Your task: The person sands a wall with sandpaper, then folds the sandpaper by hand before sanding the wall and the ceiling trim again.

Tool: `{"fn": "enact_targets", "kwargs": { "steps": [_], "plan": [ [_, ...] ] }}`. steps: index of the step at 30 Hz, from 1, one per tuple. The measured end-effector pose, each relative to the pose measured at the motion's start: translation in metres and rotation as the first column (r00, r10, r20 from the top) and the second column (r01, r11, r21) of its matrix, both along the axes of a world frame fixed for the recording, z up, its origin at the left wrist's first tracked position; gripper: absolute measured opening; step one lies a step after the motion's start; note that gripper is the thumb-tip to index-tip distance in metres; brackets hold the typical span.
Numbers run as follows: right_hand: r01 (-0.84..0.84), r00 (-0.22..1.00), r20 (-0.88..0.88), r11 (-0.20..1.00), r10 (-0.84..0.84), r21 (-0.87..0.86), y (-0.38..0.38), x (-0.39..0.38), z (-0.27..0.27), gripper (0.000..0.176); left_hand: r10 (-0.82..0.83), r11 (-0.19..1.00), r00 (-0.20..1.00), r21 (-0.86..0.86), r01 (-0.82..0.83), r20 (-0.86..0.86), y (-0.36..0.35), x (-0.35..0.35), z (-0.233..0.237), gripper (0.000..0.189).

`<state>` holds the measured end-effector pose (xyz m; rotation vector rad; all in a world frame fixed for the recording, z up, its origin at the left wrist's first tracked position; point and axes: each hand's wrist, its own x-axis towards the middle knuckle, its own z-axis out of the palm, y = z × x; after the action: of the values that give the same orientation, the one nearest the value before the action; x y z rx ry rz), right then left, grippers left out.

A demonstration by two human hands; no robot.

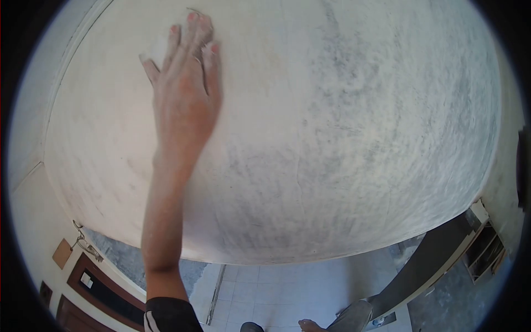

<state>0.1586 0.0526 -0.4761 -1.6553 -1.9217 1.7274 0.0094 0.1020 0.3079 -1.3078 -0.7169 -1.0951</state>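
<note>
My left hand (pixel 185 91), dusted with white powder, reaches up and presses against a pale plastered surface (pixel 265 110). Its fingers point away from me over a sheet of sandpaper (pixel 160 51); a pale part shows between the outer fingers and a thin edge sticks out past the fingertips. The palm and most of the sheet are hidden. At the bottom edge a small skin-toned part (pixel 310 325) shows beside a grey trouser leg (pixel 354 316). It may be my right hand, but its fingers cannot be made out.
Grey, smudgy patches (pixel 381 110) cover the surface's right side. Below lie a tiled floor (pixel 276 288) and a dark, long panel (pixel 420 265). Loose wires (pixel 83 238) hang at lower left, near a dark-framed door (pixel 105 288). A slatted rack (pixel 482 252) stands at right.
</note>
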Motion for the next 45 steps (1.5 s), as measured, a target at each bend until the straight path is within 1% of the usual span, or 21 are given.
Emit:
{"fn": "enact_targets", "kwargs": {
  "steps": [1,3,6,7,10,13,16,18,19,22,24,26,28,30,33,34,38,41,42,44,45],
  "plan": [
    [-0.001,1.000,0.002,1.000,0.001,-0.007,0.001,-0.001,0.001,0.043,0.000,1.000,1.000,0.005,0.000,-0.012,0.002,0.001,-0.011,0.042],
    [0.000,1.000,0.003,1.000,0.000,-0.015,0.004,-0.001,0.003,0.044,0.084,0.985,0.996,-0.149,-0.088,-0.039,-0.008,0.009,-0.063,0.047],
    [0.001,1.000,0.008,1.000,0.000,-0.021,0.010,-0.001,0.004,0.044,0.152,0.957,0.976,-0.223,-0.185,-0.157,-0.016,0.000,-0.089,0.049],
    [0.004,1.000,0.008,1.000,-0.003,-0.027,0.011,0.000,0.004,0.044,0.226,0.955,0.960,-0.158,-0.252,-0.166,-0.018,0.002,-0.077,0.049],
    [0.015,1.000,0.008,0.999,-0.014,-0.034,0.009,-0.001,0.007,0.045,0.256,0.966,0.953,0.073,-0.247,-0.161,-0.011,0.003,-0.008,0.047],
    [0.019,1.000,0.005,0.999,-0.019,-0.041,0.012,-0.003,0.009,0.045,0.069,0.996,0.986,0.065,-0.059,-0.151,0.000,0.006,0.010,0.043],
    [0.022,1.000,-0.001,0.999,-0.022,-0.043,0.014,-0.004,0.012,0.046,0.089,0.987,0.993,-0.126,-0.099,-0.079,-0.021,0.016,-0.054,0.039],
    [0.023,1.000,-0.004,0.999,-0.023,-0.048,0.016,-0.005,0.011,0.046,0.157,0.964,0.979,-0.193,-0.180,-0.128,-0.028,0.008,-0.096,0.039],
    [0.021,1.000,-0.005,0.999,-0.022,-0.049,0.017,-0.007,0.011,0.046,0.190,0.949,0.969,-0.223,-0.222,-0.155,-0.031,0.006,-0.101,0.038],
    [0.019,1.000,0.002,0.998,-0.019,-0.060,0.018,-0.008,0.013,0.047,0.256,0.960,0.952,-0.074,-0.271,-0.164,-0.032,0.011,-0.054,0.039],
    [0.018,1.000,0.003,0.998,-0.018,-0.062,0.019,-0.009,0.015,0.047,0.215,0.976,0.964,0.008,-0.216,-0.159,-0.021,0.018,-0.010,0.040],
    [0.016,1.000,0.006,0.997,-0.016,-0.069,0.022,-0.010,0.015,0.048,0.157,0.988,0.977,0.037,-0.153,-0.146,-0.015,0.018,-0.002,0.041],
    [0.012,1.000,0.007,0.997,-0.012,-0.072,0.021,-0.010,0.015,0.048,0.091,0.996,0.988,0.002,-0.092,-0.128,-0.011,0.014,-0.022,0.041],
    [0.006,1.000,0.005,0.997,-0.006,-0.071,0.023,-0.010,0.015,0.048,0.244,0.943,0.963,-0.205,-0.263,-0.115,-0.040,0.019,-0.075,0.042],
    [0.008,1.000,-0.003,0.997,-0.008,-0.077,0.024,-0.012,0.014,0.049,0.210,0.934,0.957,-0.249,-0.258,-0.202,-0.038,0.003,-0.114,0.041],
    [0.009,1.000,0.000,0.997,-0.009,-0.078,0.024,-0.010,0.014,0.049,0.228,0.944,0.955,-0.196,-0.265,-0.190,-0.037,0.005,-0.105,0.041],
    [-0.005,1.000,0.009,0.996,0.006,-0.092,0.019,-0.013,0.014,0.049,0.265,0.964,0.954,0.033,-0.263,-0.140,-0.023,0.014,-0.016,0.040],
    [-0.010,1.000,0.016,0.995,0.012,-0.098,0.020,-0.013,0.014,0.050,0.211,0.978,0.970,0.022,-0.210,-0.122,-0.020,0.014,-0.007,0.041],
    [-0.015,1.000,0.015,0.995,0.016,-0.099,0.018,-0.013,0.015,0.050,0.198,0.977,0.976,-0.063,-0.204,-0.095,-0.024,0.016,-0.022,0.041],
    [-0.019,1.000,0.012,0.995,0.020,-0.101,0.018,-0.013,0.014,0.050,0.174,0.956,0.984,-0.230,-0.179,-0.041,-0.035,0.020,-0.078,0.042],
    [-0.019,1.000,0.009,0.995,0.020,-0.102,0.017,-0.012,0.013,0.051,0.188,0.945,0.981,-0.261,-0.195,-0.053,-0.036,0.016,-0.096,0.042]
  ]
}}
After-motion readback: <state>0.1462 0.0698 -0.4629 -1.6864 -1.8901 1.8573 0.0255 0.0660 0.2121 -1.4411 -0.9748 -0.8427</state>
